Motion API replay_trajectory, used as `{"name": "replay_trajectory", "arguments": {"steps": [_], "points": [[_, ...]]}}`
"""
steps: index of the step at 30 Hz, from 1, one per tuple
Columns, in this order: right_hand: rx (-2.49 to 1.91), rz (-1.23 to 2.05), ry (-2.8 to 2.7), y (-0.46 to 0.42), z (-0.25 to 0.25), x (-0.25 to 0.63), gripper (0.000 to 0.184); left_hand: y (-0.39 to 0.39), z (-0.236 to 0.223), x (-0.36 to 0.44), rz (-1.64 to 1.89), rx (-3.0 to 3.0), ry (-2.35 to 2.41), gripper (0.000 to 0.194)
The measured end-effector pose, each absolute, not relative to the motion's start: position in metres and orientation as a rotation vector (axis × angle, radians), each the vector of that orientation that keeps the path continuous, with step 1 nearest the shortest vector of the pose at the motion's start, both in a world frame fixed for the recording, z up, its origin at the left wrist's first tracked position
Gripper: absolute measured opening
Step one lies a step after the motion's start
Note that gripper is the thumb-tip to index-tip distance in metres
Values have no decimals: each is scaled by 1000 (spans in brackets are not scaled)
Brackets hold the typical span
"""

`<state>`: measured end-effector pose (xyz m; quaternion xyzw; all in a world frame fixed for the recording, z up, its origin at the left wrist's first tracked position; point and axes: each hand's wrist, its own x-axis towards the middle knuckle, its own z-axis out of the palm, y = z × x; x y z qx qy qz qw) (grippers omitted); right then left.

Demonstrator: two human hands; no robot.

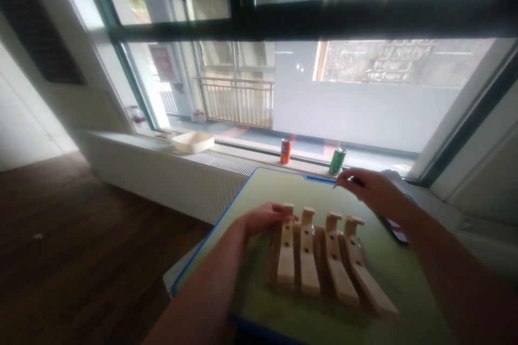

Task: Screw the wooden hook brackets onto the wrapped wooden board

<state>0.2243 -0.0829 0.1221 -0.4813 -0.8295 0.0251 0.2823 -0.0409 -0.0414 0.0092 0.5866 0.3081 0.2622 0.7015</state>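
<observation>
Several light wooden hook-shaped pieces lie side by side on a green mat. My left hand rests against the upper end of the leftmost piece, fingers curled on it. My right hand hovers past the far right piece, fingers pinched round a thin dark tool whose tip points left.
An orange can and a green can stand on the window sill behind the mat. A white tray sits further left on the sill. A dark flat object lies under my right forearm. Wooden floor lies to the left.
</observation>
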Motion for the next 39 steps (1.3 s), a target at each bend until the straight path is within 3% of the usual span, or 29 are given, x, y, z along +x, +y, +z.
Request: {"name": "replay_trajectory", "arguments": {"steps": [3, 9, 19, 31, 39], "points": [[-1046, 273, -2577, -100, 136, 174, 19, -35, 6, -40, 558, 1373, 687, 36], [-1048, 42, -3044, -96, 123, 117, 21, -25, -5, -42, 533, 1374, 620, 29], [-1156, -274, -3126, -91, 108, 108, 17, -23, -12, -45, 534, 1284, 540, 35], [-964, -335, -2961, -94, 118, 111, 16, -24, -13, -52, 511, 1118, 436, 31], [-877, 165, -2061, -113, 151, 88, 28, -29, 7, -63, 836, 1145, 323, 56]]}}
